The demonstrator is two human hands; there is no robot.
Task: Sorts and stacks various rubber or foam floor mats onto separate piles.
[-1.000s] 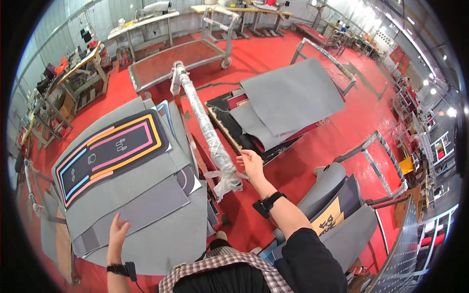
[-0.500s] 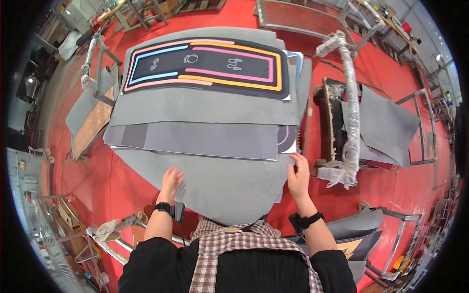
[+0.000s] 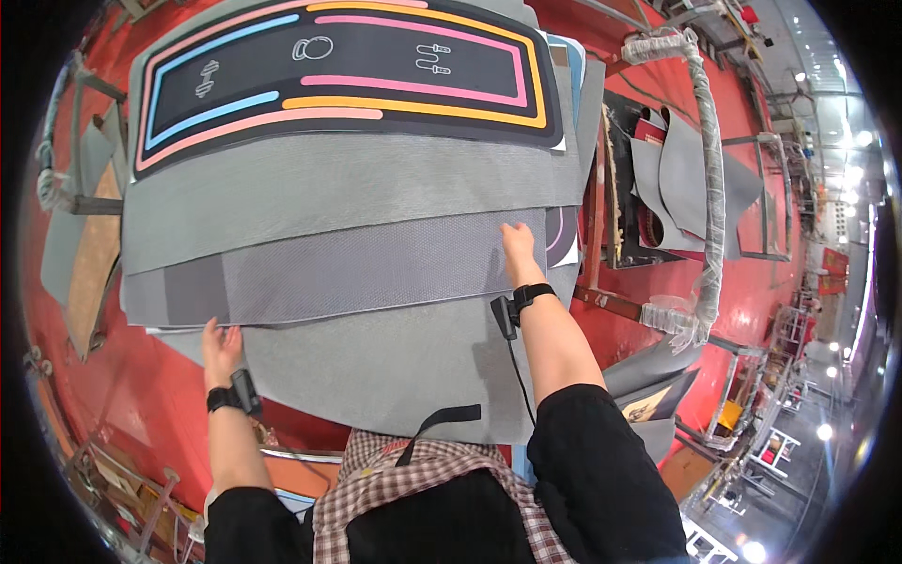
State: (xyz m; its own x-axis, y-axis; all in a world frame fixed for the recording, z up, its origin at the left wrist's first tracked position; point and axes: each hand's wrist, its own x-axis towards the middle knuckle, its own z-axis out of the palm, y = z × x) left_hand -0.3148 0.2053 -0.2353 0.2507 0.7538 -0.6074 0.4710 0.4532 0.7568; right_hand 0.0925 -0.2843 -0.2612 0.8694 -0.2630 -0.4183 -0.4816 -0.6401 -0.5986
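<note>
Around you lies a bright red floor (image 3: 171,393). At your right stands an upright metal handle frame (image 3: 711,179) wrapped in clear plastic, with a bare metal frame (image 3: 785,193) beyond it. Another metal rail (image 3: 99,205) juts in on your left. Bright lamps (image 3: 825,432) glare along your far right, where the bent, blurred edge shows perhaps a pale wall or roof.

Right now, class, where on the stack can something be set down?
The grey sheet is bare between the purple-grey mat and checked apron, black strap aside. Crowded: far end, with striped black mat; purple-grey mat, with left hand and right hand.
</note>
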